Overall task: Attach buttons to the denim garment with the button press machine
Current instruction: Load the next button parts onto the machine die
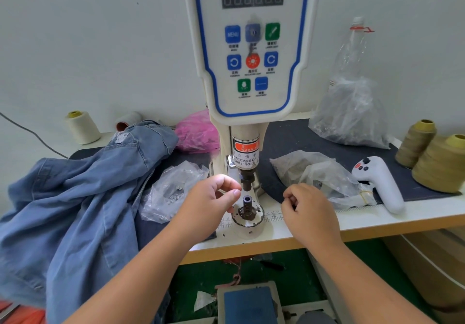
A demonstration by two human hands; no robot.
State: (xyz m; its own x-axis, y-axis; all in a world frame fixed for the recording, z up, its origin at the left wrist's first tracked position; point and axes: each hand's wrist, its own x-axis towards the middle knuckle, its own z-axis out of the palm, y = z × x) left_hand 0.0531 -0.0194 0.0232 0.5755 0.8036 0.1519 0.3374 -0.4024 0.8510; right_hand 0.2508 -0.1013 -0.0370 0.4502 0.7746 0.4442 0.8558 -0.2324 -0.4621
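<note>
The left hand point(214, 203) pinches something tiny beside the lower die point(247, 205); the right hand point(305, 210) is curled, contents unclear. A misplaced part or a pressed pedal could crush fingers.

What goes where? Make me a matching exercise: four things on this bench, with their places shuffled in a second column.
Things:
1. denim garment
2. white handheld controller
3. pink bag
4. clear plastic bottle

Places:
A. far side of the bench, just left of the press column
B. right of the press, near the bench's front edge
C. heaped at the left, hanging over the bench edge
D. standing against the wall, at the right

Pairs: 1-C, 2-B, 3-A, 4-D
</note>
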